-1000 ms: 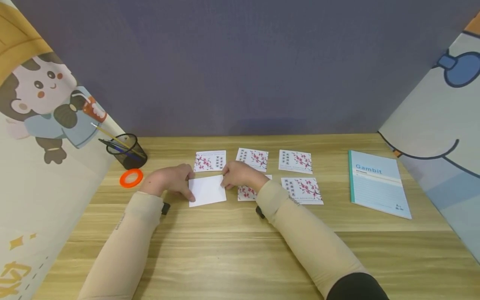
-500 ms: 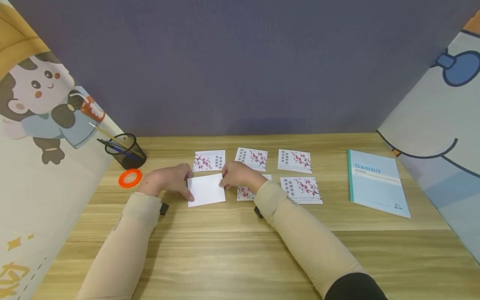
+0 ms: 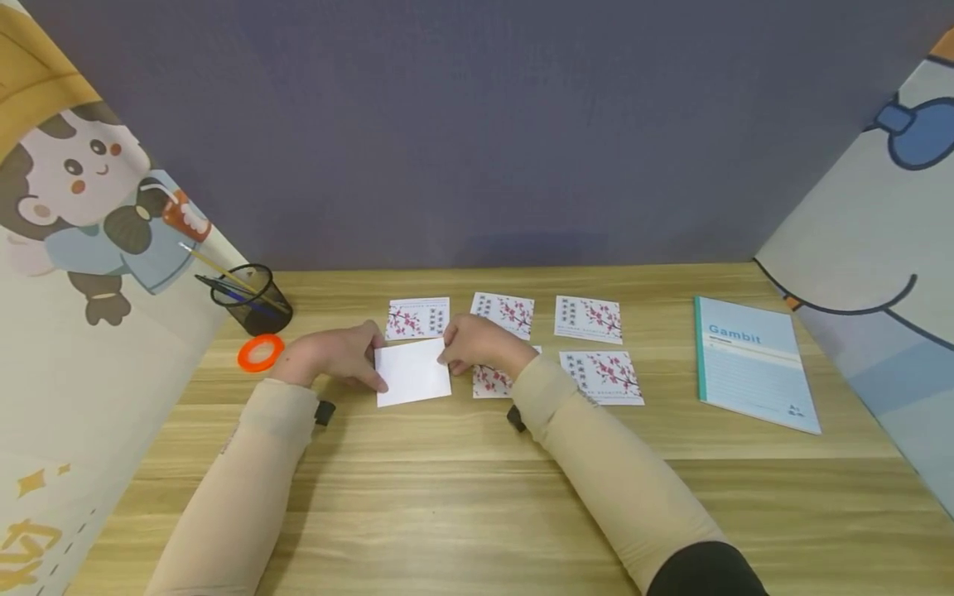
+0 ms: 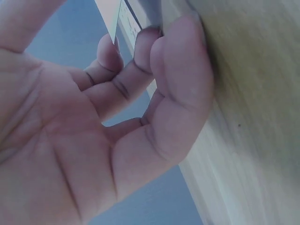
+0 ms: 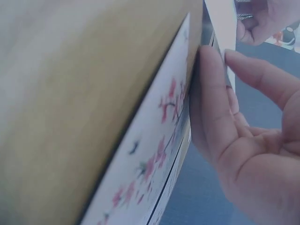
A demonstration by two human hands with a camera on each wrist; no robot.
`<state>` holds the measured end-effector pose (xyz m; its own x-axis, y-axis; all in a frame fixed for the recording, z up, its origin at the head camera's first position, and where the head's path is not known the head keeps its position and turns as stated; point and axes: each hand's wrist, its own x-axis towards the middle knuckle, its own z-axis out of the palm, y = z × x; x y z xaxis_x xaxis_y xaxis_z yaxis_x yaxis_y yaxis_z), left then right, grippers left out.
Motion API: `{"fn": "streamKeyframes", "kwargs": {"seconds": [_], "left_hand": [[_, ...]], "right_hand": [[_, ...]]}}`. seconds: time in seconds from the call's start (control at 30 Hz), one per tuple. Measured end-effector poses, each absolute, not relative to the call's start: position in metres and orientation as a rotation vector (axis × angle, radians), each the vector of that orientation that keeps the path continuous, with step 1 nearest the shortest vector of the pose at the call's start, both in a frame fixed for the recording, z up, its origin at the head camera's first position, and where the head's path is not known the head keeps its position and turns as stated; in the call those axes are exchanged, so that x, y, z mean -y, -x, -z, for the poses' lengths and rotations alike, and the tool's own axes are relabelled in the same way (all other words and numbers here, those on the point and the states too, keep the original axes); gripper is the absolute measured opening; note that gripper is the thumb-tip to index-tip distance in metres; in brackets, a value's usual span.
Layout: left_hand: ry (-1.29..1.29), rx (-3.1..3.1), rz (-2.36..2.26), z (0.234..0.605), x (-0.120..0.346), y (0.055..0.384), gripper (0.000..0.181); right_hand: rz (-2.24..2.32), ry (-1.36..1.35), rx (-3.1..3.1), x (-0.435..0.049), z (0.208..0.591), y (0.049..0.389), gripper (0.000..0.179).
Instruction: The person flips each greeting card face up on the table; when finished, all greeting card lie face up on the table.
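Note:
A blank white card (image 3: pixel 413 372) is held between both hands at the left of the group of cards. My left hand (image 3: pixel 344 356) grips its left edge; in the left wrist view a corner of the card (image 4: pixel 110 14) meets a fingertip, with the other fingers curled near the wood. My right hand (image 3: pixel 480 343) pinches the right edge, and the right wrist view has the card (image 5: pixel 222 23) between thumb and index finger. Beneath the right hand, a blossom-printed card (image 3: pixel 492 381) lies partly hidden. Directly behind the blank card is another printed card (image 3: pixel 417 319), turned the other way round.
More blossom cards lie to the right: a back middle card (image 3: pixel 514 314), a back right card (image 3: pixel 588 319) and a front right card (image 3: pixel 602 378). A mesh pen cup (image 3: pixel 257 302) and an orange ring (image 3: pixel 261 353) stand left. A notebook (image 3: pixel 756 372) lies far right.
The blank card has shifted slightly away from me, its far edge looking a little higher. Both hands keep their hold and move with it. The other things stay put.

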<state>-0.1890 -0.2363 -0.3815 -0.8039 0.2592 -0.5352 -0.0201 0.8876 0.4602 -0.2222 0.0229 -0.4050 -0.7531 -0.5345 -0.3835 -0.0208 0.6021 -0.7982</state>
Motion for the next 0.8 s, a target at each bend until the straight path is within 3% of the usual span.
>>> {"fn": "streamKeyframes", "kwargs": {"seconds": [0.8], "left_hand": [[-0.226,-2.417,-0.713,0.3774,0.2413,0.1907,0.066]], "right_hand": [[1.284,0.343,-2.014,-0.0281,0.4066,0.2245,0.022]]}}
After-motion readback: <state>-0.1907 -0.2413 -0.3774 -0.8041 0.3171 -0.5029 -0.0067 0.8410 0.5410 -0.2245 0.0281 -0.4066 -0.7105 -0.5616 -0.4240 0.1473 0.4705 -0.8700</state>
